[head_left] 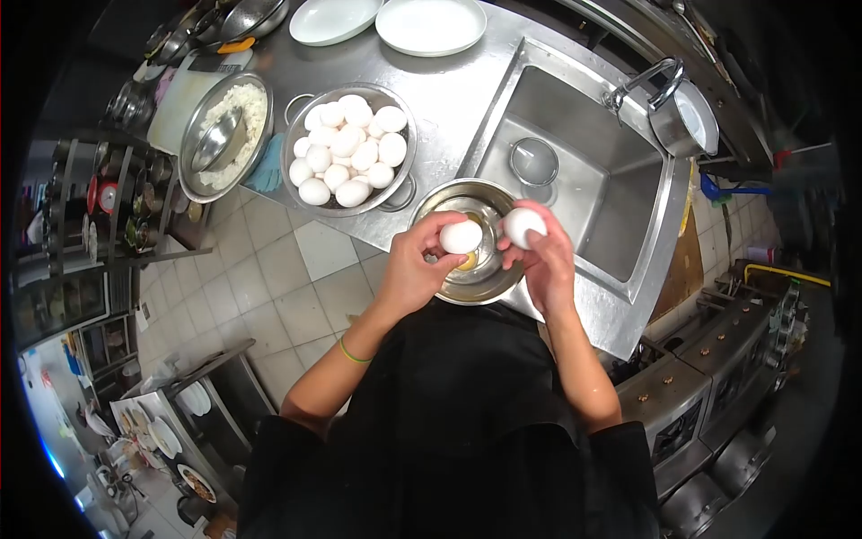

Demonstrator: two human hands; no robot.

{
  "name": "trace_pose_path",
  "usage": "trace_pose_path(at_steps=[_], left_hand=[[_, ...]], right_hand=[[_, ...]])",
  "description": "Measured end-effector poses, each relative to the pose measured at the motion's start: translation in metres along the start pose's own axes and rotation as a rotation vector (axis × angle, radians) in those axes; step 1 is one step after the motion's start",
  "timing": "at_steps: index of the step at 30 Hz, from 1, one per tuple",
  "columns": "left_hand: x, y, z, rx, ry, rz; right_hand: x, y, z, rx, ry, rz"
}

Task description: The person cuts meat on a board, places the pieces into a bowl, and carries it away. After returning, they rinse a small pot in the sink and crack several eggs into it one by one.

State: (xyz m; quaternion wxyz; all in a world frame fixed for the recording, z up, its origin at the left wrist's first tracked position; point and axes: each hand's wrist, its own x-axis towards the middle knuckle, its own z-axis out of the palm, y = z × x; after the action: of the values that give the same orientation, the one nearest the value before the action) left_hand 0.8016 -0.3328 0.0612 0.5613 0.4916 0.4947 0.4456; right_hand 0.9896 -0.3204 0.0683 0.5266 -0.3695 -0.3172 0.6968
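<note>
My left hand (415, 268) grips a white egg (461, 236) between thumb and fingers. Another white egg (524, 228) is held in my right hand (549, 266), close beside the first with a small gap between them. Both are above a round steel bowl (492, 289) at the counter's front edge. Some yellow yolk and clear liquid show inside that bowl, partly hidden by my left hand. Up and to the left stands a two-handled metal pan (406, 108) heaped with several whole white eggs (347, 141).
A steel sink (620, 211) with a strainer (534, 163) and faucet (664, 76) lies to the right. At left are a bowl of white rice-like food (242, 106) and a blue cloth or glove (266, 166). Two white plates (431, 25) sit at the back.
</note>
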Motion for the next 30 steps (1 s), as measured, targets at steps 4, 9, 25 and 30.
trace_pose_path(at_steps=[4,9,25,30], left_hand=[[0.0,0.004,-0.004,0.074,-0.089,0.032],[-0.001,0.008,-0.002,0.298,-0.096,0.151],[0.004,0.014,-0.012,0.391,-0.277,0.06],[0.017,0.034,-0.02,0.201,-0.282,-0.022]], right_hand=[[0.004,0.004,0.001,-0.523,-0.105,0.201],[0.002,0.015,0.018,-0.824,-0.088,-0.049],[-0.001,0.016,0.01,-1.294,-0.232,-0.444],[0.012,0.029,-0.014,-0.575,-0.16,0.032]])
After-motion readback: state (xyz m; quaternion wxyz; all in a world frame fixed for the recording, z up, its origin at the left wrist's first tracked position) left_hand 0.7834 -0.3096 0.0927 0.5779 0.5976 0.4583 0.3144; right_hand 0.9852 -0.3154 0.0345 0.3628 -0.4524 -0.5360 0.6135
